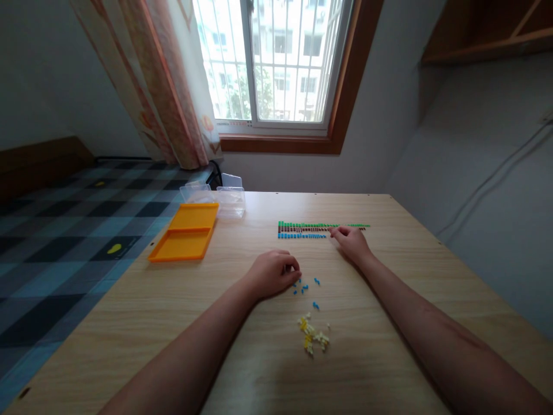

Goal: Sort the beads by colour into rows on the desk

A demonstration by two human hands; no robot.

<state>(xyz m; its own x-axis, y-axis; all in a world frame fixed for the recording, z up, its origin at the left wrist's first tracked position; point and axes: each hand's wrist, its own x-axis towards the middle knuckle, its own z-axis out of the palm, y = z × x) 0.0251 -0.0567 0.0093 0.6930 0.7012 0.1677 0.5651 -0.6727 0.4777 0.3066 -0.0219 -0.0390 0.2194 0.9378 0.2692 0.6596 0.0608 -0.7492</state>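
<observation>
Three rows of tiny pieces lie across the wooden table: a green row (302, 225) at the back, a brown row (298, 229) in the middle and a blue row (298, 236) in front. At the right end of the blue row is my right hand (351, 242), its fingers pinched; whatever is between them is too small to make out. My left hand (274, 273) rests on the table with thumb and fingertips together beside loose blue pieces (305, 287). What those fingertips hold, if anything, is hidden. Closer to me lies a small heap of yellow and cream pieces (311, 335).
An open orange case (181, 245) lies at the table's left edge, with clear plastic boxes (231, 202) behind it. A checked bed (86, 230) adjoins the table on the left. Beyond the table are a window (285, 69) and a curtain (159, 80).
</observation>
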